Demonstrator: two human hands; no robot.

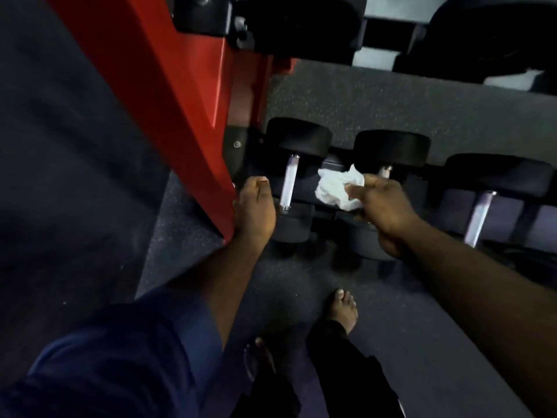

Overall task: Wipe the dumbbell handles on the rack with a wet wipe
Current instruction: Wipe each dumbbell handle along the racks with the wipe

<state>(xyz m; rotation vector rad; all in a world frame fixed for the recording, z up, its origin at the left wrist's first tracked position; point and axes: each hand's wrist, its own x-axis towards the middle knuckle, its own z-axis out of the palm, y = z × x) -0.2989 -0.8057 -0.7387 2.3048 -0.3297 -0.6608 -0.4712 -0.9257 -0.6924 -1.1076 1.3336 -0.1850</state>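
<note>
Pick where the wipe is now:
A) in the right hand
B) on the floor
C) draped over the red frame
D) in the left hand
A: the right hand pinches the crumpled white wipe in front of the rack, while the left hand has no wipe in it.

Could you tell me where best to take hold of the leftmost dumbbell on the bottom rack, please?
Close your grip round its chrome handle, coming from above: the bar lies bare between the two wide black heads, which look too broad to grasp.
</note>
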